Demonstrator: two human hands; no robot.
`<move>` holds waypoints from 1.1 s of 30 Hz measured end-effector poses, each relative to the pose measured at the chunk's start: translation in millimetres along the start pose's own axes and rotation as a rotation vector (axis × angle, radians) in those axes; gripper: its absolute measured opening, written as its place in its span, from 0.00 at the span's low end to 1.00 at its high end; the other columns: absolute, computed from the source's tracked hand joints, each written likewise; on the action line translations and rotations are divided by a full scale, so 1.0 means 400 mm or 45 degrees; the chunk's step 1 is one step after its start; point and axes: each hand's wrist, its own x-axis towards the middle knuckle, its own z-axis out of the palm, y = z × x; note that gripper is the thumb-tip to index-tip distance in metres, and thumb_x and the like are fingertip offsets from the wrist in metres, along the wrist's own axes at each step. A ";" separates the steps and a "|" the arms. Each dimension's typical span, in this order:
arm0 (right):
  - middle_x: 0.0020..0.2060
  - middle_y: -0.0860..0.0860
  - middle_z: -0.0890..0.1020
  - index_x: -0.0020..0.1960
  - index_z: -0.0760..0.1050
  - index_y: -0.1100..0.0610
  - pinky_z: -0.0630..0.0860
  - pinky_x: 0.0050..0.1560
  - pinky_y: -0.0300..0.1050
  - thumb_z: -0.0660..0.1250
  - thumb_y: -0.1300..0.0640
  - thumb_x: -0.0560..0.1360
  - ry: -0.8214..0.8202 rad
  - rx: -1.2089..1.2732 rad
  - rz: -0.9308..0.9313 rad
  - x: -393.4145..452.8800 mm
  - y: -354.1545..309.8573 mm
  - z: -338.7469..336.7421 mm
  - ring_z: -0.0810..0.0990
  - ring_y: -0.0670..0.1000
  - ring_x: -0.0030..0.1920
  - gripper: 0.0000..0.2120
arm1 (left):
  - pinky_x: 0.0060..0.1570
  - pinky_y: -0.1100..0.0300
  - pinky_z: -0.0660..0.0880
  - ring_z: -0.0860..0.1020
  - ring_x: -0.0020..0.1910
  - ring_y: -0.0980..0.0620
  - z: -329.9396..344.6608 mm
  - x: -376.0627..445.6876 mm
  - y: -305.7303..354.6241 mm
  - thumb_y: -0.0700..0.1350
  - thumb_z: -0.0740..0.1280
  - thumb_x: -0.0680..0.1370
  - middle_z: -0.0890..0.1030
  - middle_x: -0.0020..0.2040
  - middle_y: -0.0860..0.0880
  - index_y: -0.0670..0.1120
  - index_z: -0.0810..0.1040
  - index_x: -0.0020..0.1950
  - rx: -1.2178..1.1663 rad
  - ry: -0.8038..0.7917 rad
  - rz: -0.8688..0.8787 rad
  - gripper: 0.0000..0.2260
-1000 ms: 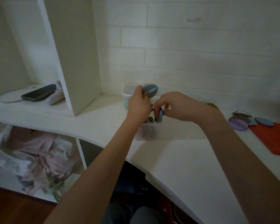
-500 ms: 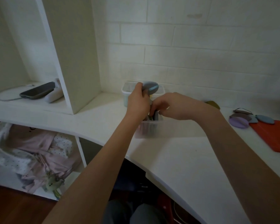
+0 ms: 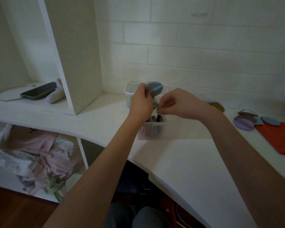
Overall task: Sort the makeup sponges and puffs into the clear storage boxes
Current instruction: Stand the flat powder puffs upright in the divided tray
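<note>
The right hand [image 3: 176,102], which a second ago held a dark puff on edge over the near clear box [image 3: 155,130] and then dipped it between the puffs standing there, has come up off the box; its fingertips are now pinched together beside the left hand [image 3: 142,102], and the dark puff [image 3: 159,118] stands in the box

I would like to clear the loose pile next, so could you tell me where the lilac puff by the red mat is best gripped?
Take the lilac puff by its near rounded edge, coming from above and the front. It lies flat on the white counter, and other puffs overlap its far side, so only the front rim is free for a pinch grip.
</note>
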 end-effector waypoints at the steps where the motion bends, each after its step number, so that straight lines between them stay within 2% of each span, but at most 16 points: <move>1: 0.37 0.53 0.84 0.39 0.80 0.55 0.77 0.43 0.43 0.73 0.56 0.71 0.082 0.099 0.009 0.000 0.005 -0.007 0.82 0.48 0.39 0.04 | 0.36 0.58 0.77 0.76 0.40 0.49 -0.001 -0.001 0.001 0.39 0.54 0.82 0.76 0.43 0.47 0.42 0.71 0.55 -0.028 -0.002 -0.016 0.07; 3: 0.36 0.54 0.84 0.43 0.75 0.57 0.79 0.40 0.43 0.72 0.53 0.73 0.244 0.308 0.047 0.000 0.009 -0.014 0.82 0.48 0.35 0.08 | 0.27 0.63 0.75 0.76 0.36 0.50 -0.002 -0.004 0.005 0.39 0.54 0.82 0.75 0.40 0.48 0.43 0.70 0.52 -0.046 -0.005 -0.034 0.06; 4: 0.37 0.54 0.84 0.46 0.73 0.58 0.80 0.39 0.43 0.71 0.52 0.73 0.281 0.409 0.079 -0.001 0.010 -0.014 0.82 0.49 0.35 0.11 | 0.25 0.64 0.73 0.77 0.36 0.49 -0.001 -0.006 0.006 0.39 0.54 0.82 0.75 0.40 0.47 0.43 0.70 0.52 -0.025 -0.015 -0.021 0.06; 8: 0.43 0.55 0.83 0.54 0.70 0.59 0.82 0.37 0.43 0.71 0.54 0.73 0.190 0.531 0.159 -0.001 0.008 0.008 0.83 0.51 0.35 0.15 | 0.30 0.60 0.76 0.80 0.41 0.44 0.000 -0.011 0.007 0.42 0.57 0.82 0.79 0.45 0.42 0.40 0.74 0.54 0.023 -0.093 0.038 0.08; 12: 0.44 0.54 0.82 0.52 0.74 0.57 0.81 0.38 0.40 0.72 0.54 0.72 0.107 0.500 0.149 0.002 0.006 0.023 0.82 0.48 0.37 0.13 | 0.25 0.66 0.76 0.78 0.36 0.52 -0.003 -0.008 0.009 0.44 0.57 0.82 0.78 0.44 0.47 0.43 0.74 0.57 -0.017 -0.052 0.006 0.09; 15: 0.45 0.50 0.80 0.55 0.74 0.53 0.79 0.39 0.39 0.75 0.50 0.69 0.063 0.354 0.132 0.002 0.006 0.020 0.80 0.46 0.41 0.18 | 0.34 0.61 0.77 0.77 0.38 0.52 -0.001 -0.003 0.003 0.44 0.56 0.82 0.77 0.42 0.49 0.44 0.73 0.55 -0.039 -0.003 -0.010 0.08; 18: 0.44 0.48 0.79 0.58 0.72 0.51 0.73 0.40 0.39 0.77 0.51 0.67 0.070 0.293 0.123 0.008 0.008 0.031 0.78 0.46 0.41 0.23 | 0.39 0.64 0.73 0.75 0.40 0.54 -0.003 0.000 0.004 0.44 0.56 0.82 0.75 0.40 0.53 0.45 0.72 0.54 -0.074 0.017 -0.028 0.07; 20: 0.43 0.49 0.79 0.57 0.72 0.53 0.72 0.39 0.36 0.77 0.54 0.66 0.125 0.357 0.112 0.011 0.008 0.040 0.77 0.45 0.37 0.23 | 0.44 0.58 0.75 0.77 0.44 0.51 -0.003 0.002 0.004 0.44 0.56 0.82 0.77 0.42 0.52 0.46 0.72 0.54 -0.158 0.011 -0.065 0.06; 22: 0.42 0.52 0.80 0.57 0.73 0.55 0.71 0.33 0.30 0.76 0.59 0.67 0.144 0.458 0.109 0.011 0.008 0.041 0.76 0.44 0.35 0.21 | 0.52 0.49 0.78 0.79 0.49 0.45 -0.003 0.002 0.004 0.45 0.57 0.82 0.79 0.47 0.47 0.47 0.72 0.53 -0.223 0.013 -0.111 0.05; 25: 0.47 0.55 0.81 0.55 0.75 0.54 0.70 0.30 0.28 0.72 0.65 0.70 0.166 0.525 0.111 0.008 0.011 0.032 0.76 0.45 0.36 0.16 | 0.52 0.43 0.78 0.80 0.51 0.43 -0.004 0.005 0.000 0.43 0.58 0.80 0.79 0.51 0.43 0.46 0.72 0.54 -0.327 0.038 -0.202 0.06; 30: 0.49 0.54 0.80 0.45 0.78 0.51 0.78 0.36 0.38 0.64 0.69 0.70 0.251 0.584 0.148 0.004 0.002 0.022 0.80 0.50 0.44 0.14 | 0.45 0.53 0.82 0.83 0.46 0.46 -0.009 0.003 -0.001 0.39 0.59 0.80 0.81 0.51 0.41 0.43 0.75 0.54 -0.453 0.002 -0.203 0.07; 33: 0.45 0.58 0.81 0.35 0.77 0.54 0.75 0.36 0.43 0.56 0.73 0.68 0.333 0.577 0.215 0.007 -0.010 0.017 0.77 0.53 0.43 0.18 | 0.42 0.60 0.81 0.83 0.39 0.51 -0.014 -0.002 0.010 0.37 0.57 0.79 0.81 0.49 0.41 0.42 0.74 0.54 -0.491 0.013 -0.175 0.08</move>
